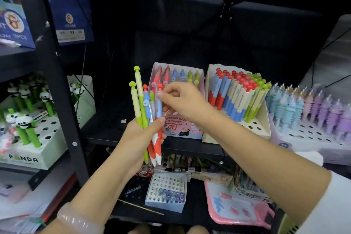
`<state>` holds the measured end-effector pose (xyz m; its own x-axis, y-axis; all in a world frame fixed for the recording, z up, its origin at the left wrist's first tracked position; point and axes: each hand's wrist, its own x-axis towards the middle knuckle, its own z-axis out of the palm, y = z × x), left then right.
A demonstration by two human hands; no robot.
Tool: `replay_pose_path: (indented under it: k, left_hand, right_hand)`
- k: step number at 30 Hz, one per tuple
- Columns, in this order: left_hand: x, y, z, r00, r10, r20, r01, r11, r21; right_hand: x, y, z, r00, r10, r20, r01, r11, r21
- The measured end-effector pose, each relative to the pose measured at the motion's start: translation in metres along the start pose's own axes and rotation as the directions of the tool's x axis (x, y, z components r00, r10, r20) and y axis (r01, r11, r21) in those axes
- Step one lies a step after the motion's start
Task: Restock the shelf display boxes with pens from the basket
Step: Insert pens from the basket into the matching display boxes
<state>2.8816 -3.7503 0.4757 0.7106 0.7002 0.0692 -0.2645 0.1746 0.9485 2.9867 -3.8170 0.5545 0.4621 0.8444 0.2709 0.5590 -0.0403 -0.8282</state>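
Dark shelf (190,146), display boxes in a row. Your left hand (140,137) clenches a pen bunch (146,108); right hand (180,100) pinches the blue pen (159,104). Pull straight up w/o dragging others, then slot it into the white box (235,99) btwn matching colours.

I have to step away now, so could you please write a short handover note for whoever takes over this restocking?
Left hand: grips a bunch of mushroom-top pens, green, blue and red.
Right hand: pinches the blue pen with the red cap in that bunch, not yet drawn out.
Mushroom pen box: back rows filled, front holes open.
Pink eraser-pen box: partly filled.
Basket: not clearly in view.
Left: slot the held pens into matching colours.
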Motion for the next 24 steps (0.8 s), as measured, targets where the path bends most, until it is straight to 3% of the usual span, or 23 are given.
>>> replay_pose_path:
  k: [5,8,11,15,20,24]
  left_hand:
    - [0.002,0.007,0.009,1.000,-0.023,-0.016,0.023,1.000,0.000]
    - [0.001,0.002,0.019,0.999,-0.028,-0.026,0.030,0.998,0.052]
    - [-0.002,-0.005,0.027,0.998,-0.053,-0.019,0.054,0.997,0.064]
    - [-0.003,-0.008,0.038,0.998,-0.068,0.004,0.068,0.995,0.078]
    - [-0.004,-0.009,0.040,0.997,-0.073,0.026,0.071,0.995,0.065]
    - [-0.005,-0.010,0.036,0.997,-0.070,0.029,0.068,0.995,0.080]
  right_hand:
    - [-0.007,0.001,-0.021,0.988,-0.031,-0.151,0.029,0.999,-0.012]
    - [-0.009,0.001,-0.047,0.944,-0.025,-0.330,0.048,0.997,0.062]
    - [-0.012,0.005,-0.084,0.856,-0.146,-0.496,0.058,0.981,-0.187]
    - [-0.008,0.009,-0.107,0.860,-0.146,-0.489,-0.090,0.900,-0.426]
    - [-0.001,0.001,-0.114,0.826,-0.181,-0.533,-0.083,0.898,-0.432]
    - [0.002,0.000,-0.120,0.831,-0.120,-0.543,-0.123,0.912,-0.391]
